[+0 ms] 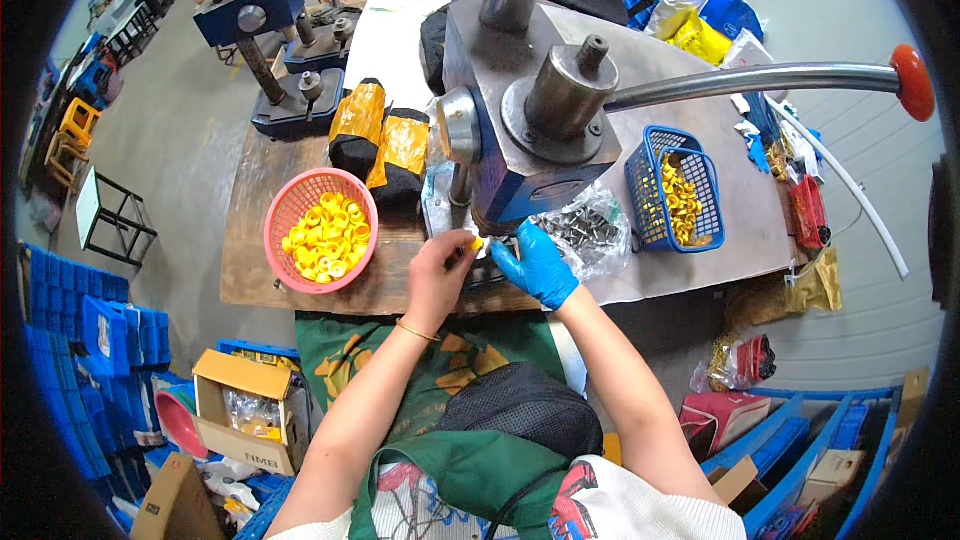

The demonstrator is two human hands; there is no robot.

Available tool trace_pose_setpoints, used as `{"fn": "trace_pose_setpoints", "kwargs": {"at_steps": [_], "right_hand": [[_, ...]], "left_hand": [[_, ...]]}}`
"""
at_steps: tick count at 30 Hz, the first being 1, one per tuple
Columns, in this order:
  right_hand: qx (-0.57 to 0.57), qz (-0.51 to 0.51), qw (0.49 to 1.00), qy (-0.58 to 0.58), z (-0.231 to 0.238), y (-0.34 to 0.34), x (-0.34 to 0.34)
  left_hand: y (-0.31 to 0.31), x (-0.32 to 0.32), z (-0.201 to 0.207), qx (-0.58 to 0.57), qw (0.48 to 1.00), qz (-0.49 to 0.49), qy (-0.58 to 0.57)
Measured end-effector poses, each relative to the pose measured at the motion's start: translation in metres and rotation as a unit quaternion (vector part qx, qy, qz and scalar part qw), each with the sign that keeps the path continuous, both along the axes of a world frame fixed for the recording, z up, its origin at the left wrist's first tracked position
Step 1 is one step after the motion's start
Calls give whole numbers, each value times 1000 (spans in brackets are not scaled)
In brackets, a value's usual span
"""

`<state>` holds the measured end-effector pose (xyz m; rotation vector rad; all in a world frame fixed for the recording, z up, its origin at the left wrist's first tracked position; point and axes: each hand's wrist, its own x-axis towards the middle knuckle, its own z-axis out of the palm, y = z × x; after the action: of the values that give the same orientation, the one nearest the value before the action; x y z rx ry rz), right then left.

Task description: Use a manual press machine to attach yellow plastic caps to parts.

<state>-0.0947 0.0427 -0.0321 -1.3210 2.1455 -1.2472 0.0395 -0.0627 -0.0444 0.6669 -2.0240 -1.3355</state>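
Note:
My bare left hand pinches a small yellow plastic part between thumb and fingertips, low in front of the hand press. Close beside it, my right hand wears a blue glove and is curled, thumb toward the yellow part. Whatever its fingers hold is hidden; a small pale bit shows by the thumb. Left of my hands stands a pink round basket of yellow ring-shaped caps. Right of the glove lies a clear plastic bag of small metal parts.
A blue basket of yellow parts stands on the worktable. The press lever reaches far right, ending in a red knob. Tape-wrapped black bundles and another press stand back left. Someone sits beyond it.

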Motion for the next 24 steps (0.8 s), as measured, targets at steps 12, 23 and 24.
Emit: {"fn": "trace_pose_setpoints", "kwargs": {"at_steps": [12,23,24], "right_hand": [[35,139,967,208,45,-14,-14],[80,88,983,138,43,-6,-27],[90,39,980,176,75,-1,-29]], "left_hand": [[-3,25,-9,-11,999,36,4],[1,22,5,-53,999,5,-6],[3,22,9,-75,997,-7,-28]]}}
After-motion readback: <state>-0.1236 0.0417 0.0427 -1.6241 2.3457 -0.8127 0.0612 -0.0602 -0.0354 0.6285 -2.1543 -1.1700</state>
